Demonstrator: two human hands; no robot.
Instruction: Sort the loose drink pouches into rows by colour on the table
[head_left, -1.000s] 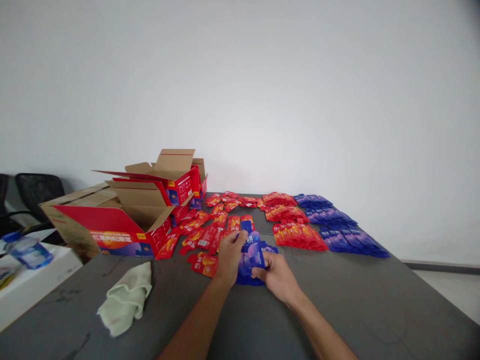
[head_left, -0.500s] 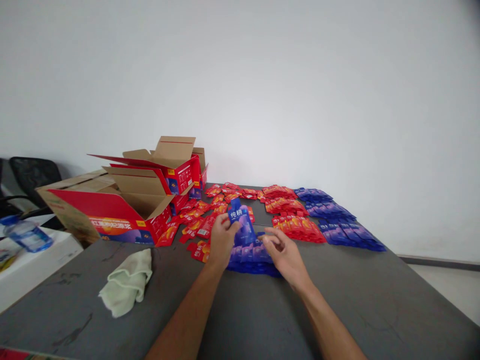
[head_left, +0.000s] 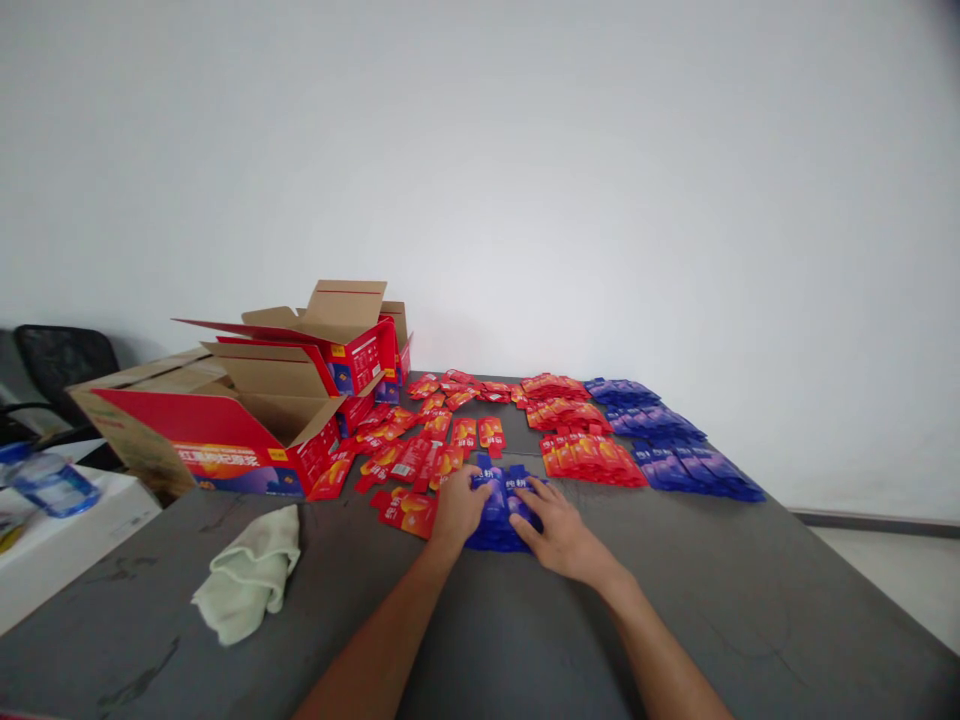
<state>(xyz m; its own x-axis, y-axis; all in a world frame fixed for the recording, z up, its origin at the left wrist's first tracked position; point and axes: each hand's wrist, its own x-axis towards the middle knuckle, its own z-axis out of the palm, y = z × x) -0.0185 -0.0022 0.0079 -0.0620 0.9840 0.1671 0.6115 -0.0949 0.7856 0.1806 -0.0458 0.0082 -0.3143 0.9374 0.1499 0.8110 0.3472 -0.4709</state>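
Both of my hands rest on a small pile of blue packets [head_left: 501, 502] lying on the grey table [head_left: 480, 620]. My left hand [head_left: 457, 508] presses on the pile's left side with its fingers laid flat. On the right side of the pile, my right hand [head_left: 559, 530] lies with spread fingers. Loose red packets [head_left: 420, 460] are scattered just left of and beyond my hands. Neat rows of red packets [head_left: 589, 455] and blue packets [head_left: 679, 450] lie further right.
Open red cardboard boxes [head_left: 247, 420] stand at the table's left. A pale green cloth [head_left: 247, 570] lies crumpled near the front left. A water bottle [head_left: 49, 483] sits on a white surface beside the table, with a black chair [head_left: 60, 365] behind it.
Half a second ago my left hand held one blue packet up above the pile. That packet is now down on the pile, and both hands have come down flat onto it.
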